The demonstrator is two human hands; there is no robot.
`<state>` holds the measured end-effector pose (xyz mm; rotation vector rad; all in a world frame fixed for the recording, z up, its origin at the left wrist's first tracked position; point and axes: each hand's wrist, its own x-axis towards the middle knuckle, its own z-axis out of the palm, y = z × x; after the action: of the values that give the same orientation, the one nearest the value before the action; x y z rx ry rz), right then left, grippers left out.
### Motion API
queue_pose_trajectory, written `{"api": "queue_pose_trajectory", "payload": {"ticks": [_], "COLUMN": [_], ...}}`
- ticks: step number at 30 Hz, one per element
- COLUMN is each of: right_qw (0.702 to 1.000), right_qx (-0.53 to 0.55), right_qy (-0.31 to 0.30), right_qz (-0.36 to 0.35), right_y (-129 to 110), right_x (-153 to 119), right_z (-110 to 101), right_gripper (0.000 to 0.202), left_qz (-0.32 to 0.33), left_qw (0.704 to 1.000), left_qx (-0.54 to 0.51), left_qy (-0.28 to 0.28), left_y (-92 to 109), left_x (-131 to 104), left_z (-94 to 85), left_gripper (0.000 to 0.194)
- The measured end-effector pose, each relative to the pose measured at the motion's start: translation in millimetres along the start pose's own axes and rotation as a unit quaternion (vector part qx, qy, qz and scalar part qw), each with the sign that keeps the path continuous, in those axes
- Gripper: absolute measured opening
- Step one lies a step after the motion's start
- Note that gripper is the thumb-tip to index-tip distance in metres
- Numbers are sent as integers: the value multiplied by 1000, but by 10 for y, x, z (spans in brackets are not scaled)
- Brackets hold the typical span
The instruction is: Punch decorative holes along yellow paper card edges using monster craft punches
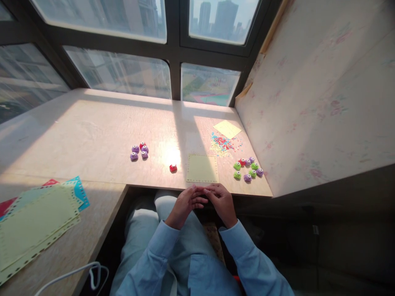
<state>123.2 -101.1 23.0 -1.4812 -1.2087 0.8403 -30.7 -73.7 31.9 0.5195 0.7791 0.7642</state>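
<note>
Just past the table's front edge, above my lap, my left hand (186, 205) and my right hand (222, 202) meet at the fingertips. My right thumb and fingers pinch together against the left hand's fingers, which are half curled. Anything between them is hidden or too small to name. Right behind the hands lies a pale yellow sheet (202, 168) with small holes punched along its borders. A small red craft punch (173, 168) sits on the table left of that sheet, apart from both hands.
Purple and red punches (144, 154) cluster at left; green, purple and red punches (252, 173) stand at right. Coloured paper bits (222, 143) lie before a yellow sheet (227, 129). Punched sheets (40, 222) and a white cable (74, 271) are at lower left. A wall (314, 102) bounds the right.
</note>
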Motion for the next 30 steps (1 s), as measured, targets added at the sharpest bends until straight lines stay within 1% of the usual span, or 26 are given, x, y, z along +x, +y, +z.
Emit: {"api": "queue_pose_trajectory", "payload": {"ticks": [3, 5, 8, 10, 12, 16, 19, 22, 24, 27, 29, 30], "right_qw": [998, 997, 997, 996, 995, 992, 989, 979, 960, 921, 904, 902], "right_qx": [-38, -44, -40, -41, -46, -89, -130, -203, -279, -385, -422, -427], "right_qy": [10, 23, 56, 72, 82, 84, 66, 28, -7, -51, -62, -64], "right_qz": [-40, -55, -33, -13, -11, -10, -9, -15, -5, 16, 13, 13], "right_y": [-25, -44, -57, -50, -35, 3, 8, -31, -75, -135, -156, -160], "right_x": [-3, 11, 82, 174, 305, 649, 940, 1228, 1406, 1626, 1725, 1756], "right_z": [-24, -43, -102, -166, -248, -441, -601, -753, -831, -899, -918, -924], "right_gripper": [20, 23, 30, 35, 40, 43, 43, 41, 39, 37, 33, 28], "left_qz": [7, 11, 21, 28, 35, 44, 55, 66, 70, 71, 71, 71], "left_qw": [1000, 1000, 999, 997, 996, 993, 990, 986, 983, 978, 975, 973], "left_qx": [8, 16, 43, 62, 74, 86, 92, 110, 129, 160, 177, 185], "left_qy": [-7, -6, 13, 29, 42, 69, 91, 106, 109, 111, 115, 117], "left_y": [8, 21, 51, 80, 116, 186, 218, 229, 224, 201, 179, 169], "left_x": [-9, -18, -31, -39, -45, -48, -29, 13, 42, 73, 84, 88], "left_z": [10, 16, 0, -31, -73, -158, -204, -232, -242, -251, -257, -262], "left_gripper": [37, 37, 41, 43, 45, 56, 62, 64, 64, 62, 61, 61]}}
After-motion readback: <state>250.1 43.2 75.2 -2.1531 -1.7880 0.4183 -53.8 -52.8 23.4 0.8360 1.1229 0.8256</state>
